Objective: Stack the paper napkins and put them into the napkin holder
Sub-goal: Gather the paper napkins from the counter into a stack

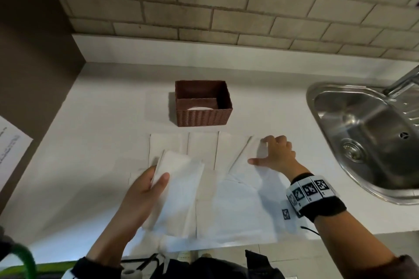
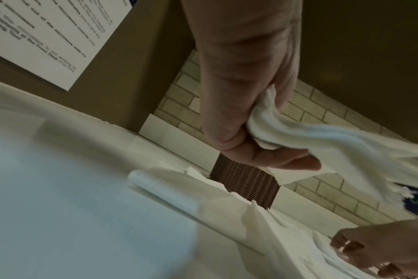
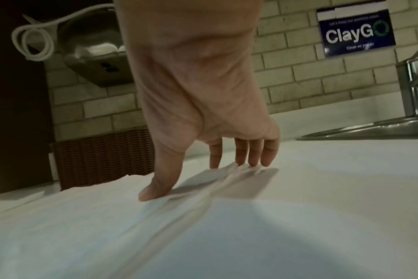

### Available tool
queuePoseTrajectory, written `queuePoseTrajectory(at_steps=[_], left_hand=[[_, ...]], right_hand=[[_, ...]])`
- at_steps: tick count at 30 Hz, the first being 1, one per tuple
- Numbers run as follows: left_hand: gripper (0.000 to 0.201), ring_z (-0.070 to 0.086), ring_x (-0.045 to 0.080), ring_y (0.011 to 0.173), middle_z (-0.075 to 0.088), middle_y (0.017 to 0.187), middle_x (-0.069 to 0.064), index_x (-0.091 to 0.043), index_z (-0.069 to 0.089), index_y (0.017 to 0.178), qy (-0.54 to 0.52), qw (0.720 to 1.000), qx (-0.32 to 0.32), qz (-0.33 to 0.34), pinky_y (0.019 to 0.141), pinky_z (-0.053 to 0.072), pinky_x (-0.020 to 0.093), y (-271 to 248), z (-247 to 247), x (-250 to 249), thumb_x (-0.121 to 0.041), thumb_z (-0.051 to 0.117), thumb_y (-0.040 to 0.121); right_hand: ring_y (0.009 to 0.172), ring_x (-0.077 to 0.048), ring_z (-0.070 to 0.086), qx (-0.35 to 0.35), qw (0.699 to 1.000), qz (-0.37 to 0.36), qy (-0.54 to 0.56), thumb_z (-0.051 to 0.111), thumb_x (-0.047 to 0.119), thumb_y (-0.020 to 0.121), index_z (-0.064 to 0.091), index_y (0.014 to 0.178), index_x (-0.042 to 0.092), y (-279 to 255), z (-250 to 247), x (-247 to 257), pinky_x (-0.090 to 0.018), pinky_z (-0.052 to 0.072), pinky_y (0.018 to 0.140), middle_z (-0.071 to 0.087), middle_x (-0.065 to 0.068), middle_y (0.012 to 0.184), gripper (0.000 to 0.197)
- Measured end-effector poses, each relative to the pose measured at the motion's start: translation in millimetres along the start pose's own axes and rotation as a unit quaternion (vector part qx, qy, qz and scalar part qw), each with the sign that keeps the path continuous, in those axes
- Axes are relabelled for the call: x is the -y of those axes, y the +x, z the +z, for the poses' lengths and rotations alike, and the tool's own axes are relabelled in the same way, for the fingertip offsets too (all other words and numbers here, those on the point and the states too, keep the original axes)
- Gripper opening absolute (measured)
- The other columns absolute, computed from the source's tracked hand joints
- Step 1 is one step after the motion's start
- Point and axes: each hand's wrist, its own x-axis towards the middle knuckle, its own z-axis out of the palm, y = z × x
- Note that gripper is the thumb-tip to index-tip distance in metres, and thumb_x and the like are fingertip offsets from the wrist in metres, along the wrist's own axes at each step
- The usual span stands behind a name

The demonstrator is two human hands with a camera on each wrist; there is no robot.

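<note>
You are partway through the gathering, by the look of it: your left hand (image 1: 145,184) is holding a small bundle of napkins (image 1: 179,179) just above the counter (image 1: 102,120), thumb on top and fingers curled underneath, while several more napkins (image 1: 204,149) are lying flat in a row in front of the brown wicker holder (image 1: 203,103). The holder is sitting near the wall, well apart from both hands; something pale is showing at its bottom, but you cannot tell what. Stacking the rest and loading the holder are both waiting to be done. Your right hand (image 1: 275,154) is reaching out to the rightmost napkin (image 1: 247,154), wrist raised, fingers spread and fairly straight, thumb and fingertips pressing down on the paper, not gripping it
</note>
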Motion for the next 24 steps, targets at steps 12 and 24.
queuePoseTrajectory(at_steps=[12,24], left_hand=[[0.016,0.064,0.016,0.083,0.069,0.092,-0.003,-0.025,0.061,0.105,0.011,0.998,-0.054,-0.008,0.062,0.043,0.026,-5,5,-4,-0.029,0.048,0.098],[0.018,0.064,0.002,0.101,0.072,0.106,-0.011,-0.031,0.065,0.104,-0.011,1.0,-0.003,0.021,0.078,0.044,0.016,21,43,-27,-0.029,0.048,0.098]], right_hand=[[0.111,-0.03,0.059,0.036,0.969,-0.053,0.238,0.069,0.036,0.083,0.055,0.13,0.01,7,-20,-11,-0.04,0.049,0.093,0.064,-0.011,0.124,0.055],[0.087,-0.013,0.074,0.207,0.854,-0.214,0.427,0.071,0.028,0.077,0.072,0.098,0.018,-88,-72,31,-0.022,0.057,0.073,0.078,0.001,0.097,0.023]])
